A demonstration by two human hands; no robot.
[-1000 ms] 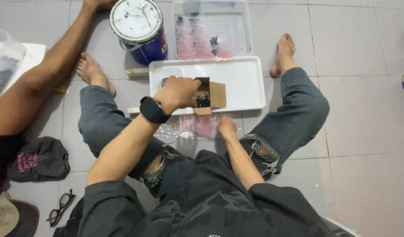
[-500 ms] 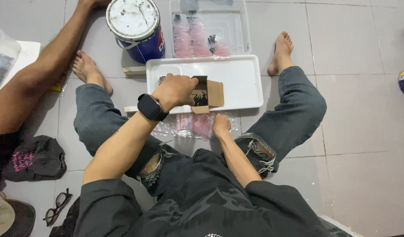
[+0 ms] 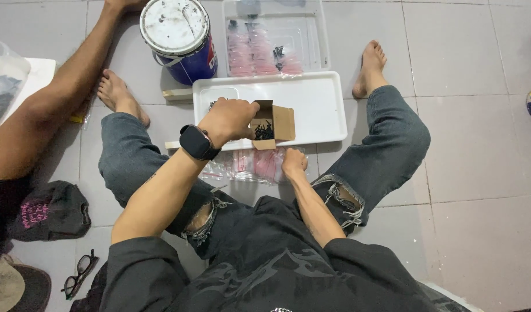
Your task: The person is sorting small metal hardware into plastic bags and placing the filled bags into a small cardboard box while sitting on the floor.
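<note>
My left hand [image 3: 229, 119], with a black smartwatch on the wrist, grips a small open cardboard box [image 3: 277, 123] with black screws [image 3: 263, 133] inside. It holds the box over the near edge of a white tray [image 3: 311, 104]. My right hand [image 3: 293, 162] rests, fingers curled, on a pile of small clear and pink plastic bags [image 3: 251, 164] on the floor between my legs. I cannot tell whether it pinches a bag.
A clear bin [image 3: 303, 40] with pink bags and screws lies beyond the tray, and a blue paint can [image 3: 176, 34] stands to its left. Another person's arm [image 3: 51, 98] reaches in at the left. Black cap [image 3: 46, 211] and glasses [image 3: 77, 278] lie on the floor.
Both hands keep their places; only the view shifts slightly.
</note>
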